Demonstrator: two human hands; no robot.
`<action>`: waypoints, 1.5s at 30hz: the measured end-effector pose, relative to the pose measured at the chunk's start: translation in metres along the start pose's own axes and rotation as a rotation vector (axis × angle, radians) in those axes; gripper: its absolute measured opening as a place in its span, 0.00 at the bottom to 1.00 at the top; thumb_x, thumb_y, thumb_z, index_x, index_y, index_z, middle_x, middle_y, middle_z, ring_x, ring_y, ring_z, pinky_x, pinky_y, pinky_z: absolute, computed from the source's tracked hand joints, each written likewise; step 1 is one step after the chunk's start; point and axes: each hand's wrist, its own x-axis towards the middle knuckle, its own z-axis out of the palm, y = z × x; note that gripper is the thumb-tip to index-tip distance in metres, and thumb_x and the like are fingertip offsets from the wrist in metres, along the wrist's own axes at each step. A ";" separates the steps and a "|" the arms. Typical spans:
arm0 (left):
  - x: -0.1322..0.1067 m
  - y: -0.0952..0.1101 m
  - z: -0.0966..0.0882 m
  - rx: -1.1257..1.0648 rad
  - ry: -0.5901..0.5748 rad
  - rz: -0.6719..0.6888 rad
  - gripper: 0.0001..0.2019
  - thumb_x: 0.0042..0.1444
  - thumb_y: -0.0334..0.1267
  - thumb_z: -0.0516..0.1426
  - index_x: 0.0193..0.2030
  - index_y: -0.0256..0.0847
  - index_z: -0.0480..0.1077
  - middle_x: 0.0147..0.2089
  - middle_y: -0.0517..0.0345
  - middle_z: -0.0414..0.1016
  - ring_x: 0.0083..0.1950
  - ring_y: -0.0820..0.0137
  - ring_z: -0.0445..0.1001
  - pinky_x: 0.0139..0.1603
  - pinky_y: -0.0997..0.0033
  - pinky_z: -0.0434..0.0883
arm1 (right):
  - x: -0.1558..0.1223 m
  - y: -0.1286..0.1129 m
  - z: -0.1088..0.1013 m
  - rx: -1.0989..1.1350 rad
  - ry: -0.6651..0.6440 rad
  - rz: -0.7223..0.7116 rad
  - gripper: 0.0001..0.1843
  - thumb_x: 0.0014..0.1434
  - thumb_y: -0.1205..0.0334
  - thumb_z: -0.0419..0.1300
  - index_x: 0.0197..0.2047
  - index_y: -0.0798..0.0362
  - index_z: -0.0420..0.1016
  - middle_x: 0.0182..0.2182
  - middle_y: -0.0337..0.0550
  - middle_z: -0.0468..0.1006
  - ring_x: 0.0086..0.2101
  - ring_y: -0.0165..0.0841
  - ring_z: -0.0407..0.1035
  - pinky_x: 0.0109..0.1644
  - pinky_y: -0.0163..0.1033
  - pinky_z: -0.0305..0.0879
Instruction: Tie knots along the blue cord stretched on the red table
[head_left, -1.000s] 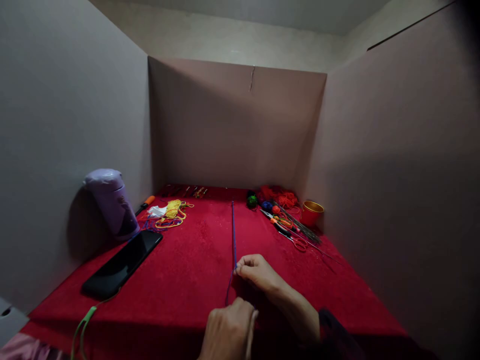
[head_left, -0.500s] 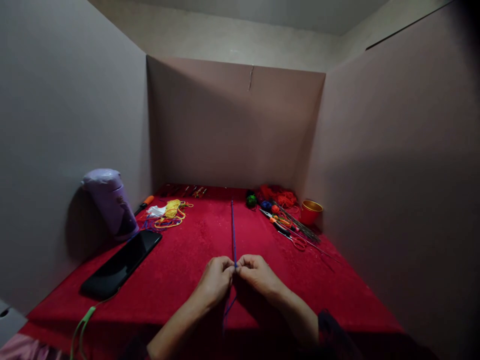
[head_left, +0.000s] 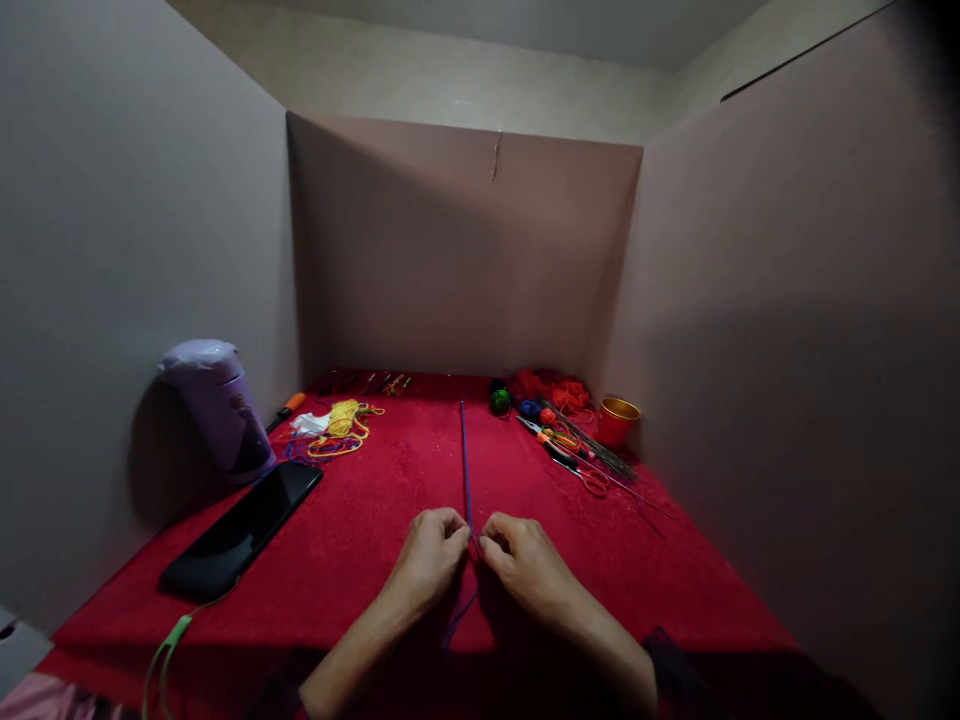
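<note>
A thin blue cord [head_left: 465,460] lies stretched along the middle of the red cloth [head_left: 675,570], running from the far end toward me. My left hand [head_left: 431,555] and my right hand [head_left: 525,560] meet at its near part, both with fingers curled and pinching the cord side by side. Below the pinch the cord's loose ends [head_left: 459,618] trail toward the table's front edge.
A purple kettle [head_left: 217,405] and a black phone [head_left: 240,530] sit at the left, with yellow yarn [head_left: 341,425] behind. At the right lie scissors [head_left: 585,478], pliers [head_left: 544,433], thin rods [head_left: 600,455], yarn balls [head_left: 525,405] and a gold cup [head_left: 619,420]. Cardboard walls enclose the table.
My left hand came up from the near edge to join the right hand on the cord. Since then both hands have shifted only slightly.
</note>
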 end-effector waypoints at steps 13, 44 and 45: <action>-0.005 0.020 0.003 -0.662 -0.106 -0.281 0.14 0.41 0.46 0.57 0.23 0.39 0.59 0.15 0.70 0.61 0.10 0.85 0.47 0.12 0.81 0.42 | -0.063 -0.025 0.006 -0.293 -0.249 -0.087 0.08 0.53 0.62 0.56 0.25 0.51 0.74 0.26 0.47 0.77 0.25 0.35 0.67 0.27 0.38 0.47; -0.033 0.019 -0.010 0.532 0.113 0.110 0.13 0.57 0.30 0.44 0.31 0.38 0.69 0.32 0.50 0.73 0.32 0.67 0.70 0.30 0.71 0.55 | 0.023 0.006 0.007 0.530 -0.272 0.286 0.14 0.50 0.58 0.55 0.19 0.54 0.57 0.14 0.28 0.53 0.15 0.20 0.45 0.16 0.29 0.39; -0.039 0.020 -0.009 0.591 0.102 0.120 0.13 0.58 0.30 0.44 0.32 0.39 0.69 0.32 0.50 0.73 0.31 0.66 0.71 0.29 0.70 0.54 | 0.022 0.007 0.008 0.539 -0.264 0.286 0.14 0.50 0.58 0.55 0.19 0.54 0.58 0.13 0.29 0.54 0.15 0.20 0.46 0.17 0.30 0.39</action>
